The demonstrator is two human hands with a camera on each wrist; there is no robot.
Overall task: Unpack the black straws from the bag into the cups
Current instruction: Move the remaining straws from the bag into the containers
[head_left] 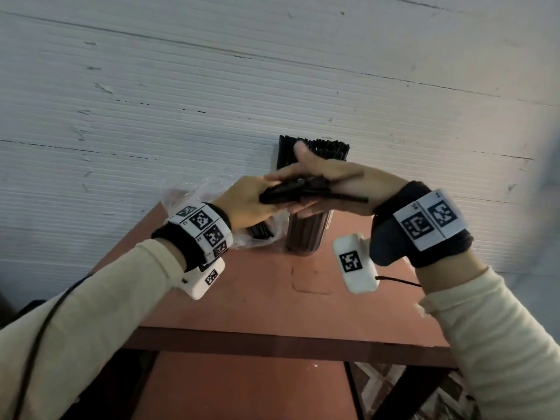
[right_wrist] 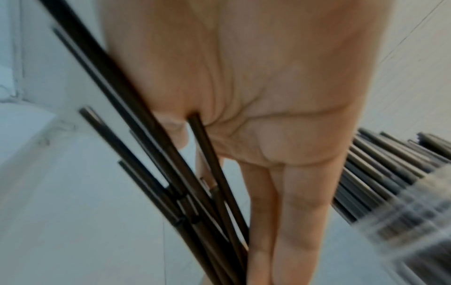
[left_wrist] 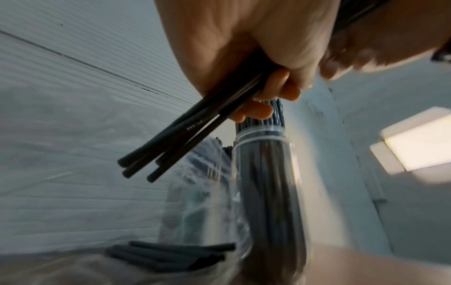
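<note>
Over the far end of the table, my left hand grips a small bundle of black straws lying crosswise; its fingers curl round them. My right hand meets it from the right, fingers straight, thumb holding the same straws against the palm. Right below stands a clear cup packed with upright black straws. To its left lies the crumpled clear bag, with a few straws still inside.
The reddish table is small and stands against a white ribbed wall. Its front edge has a dark frame with a lower shelf beneath. A cable runs along my left sleeve.
</note>
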